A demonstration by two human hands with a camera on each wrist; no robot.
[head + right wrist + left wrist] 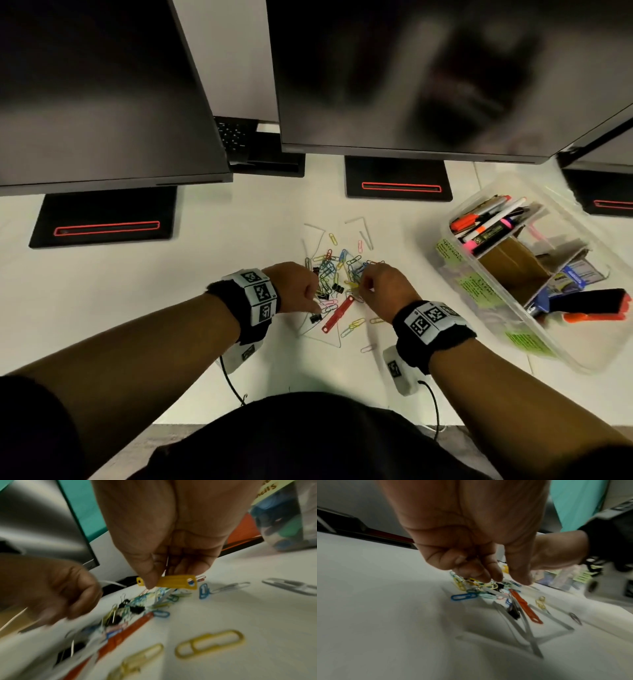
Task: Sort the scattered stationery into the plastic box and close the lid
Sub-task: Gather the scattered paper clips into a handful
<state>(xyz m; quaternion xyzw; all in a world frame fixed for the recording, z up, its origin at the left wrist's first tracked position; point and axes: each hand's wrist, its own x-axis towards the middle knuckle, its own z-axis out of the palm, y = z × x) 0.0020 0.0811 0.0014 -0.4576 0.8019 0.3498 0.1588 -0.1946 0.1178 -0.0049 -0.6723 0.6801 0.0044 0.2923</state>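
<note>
Clips of coloured wire and plastic (337,270) lay heaped on the white tabletop (239,246) in the head view, between both hands. The left hand (298,286) hung curled over the near-left edge of the heap; the right hand (383,289) pinched at its right edge. A flat red plastic fastener strip (337,313) lay just below the hands. The clear plastic box (579,356), lid off, sat well to the right, already holding markers and highlighters (493,219). Green sticky labels (474,286) on its wall carried handwriting too blurred to read.

In the left wrist view the left hand (471,540) had its fingertips (481,576) drawn together just over the clips (471,586); whether they actually held one I cannot tell.

In the right wrist view the right hand (171,540) pinched a flat yellow plastic fastener strip (173,582) between thumb and fingers, raised clear of the pile. A yellowish label on the box (291,520) ended in "…cils".

Judged from this, the step would go best by gathering several clips per grasp, lifting straight up so linked ones shook loose, then carrying them low to the matching compartment.
</note>
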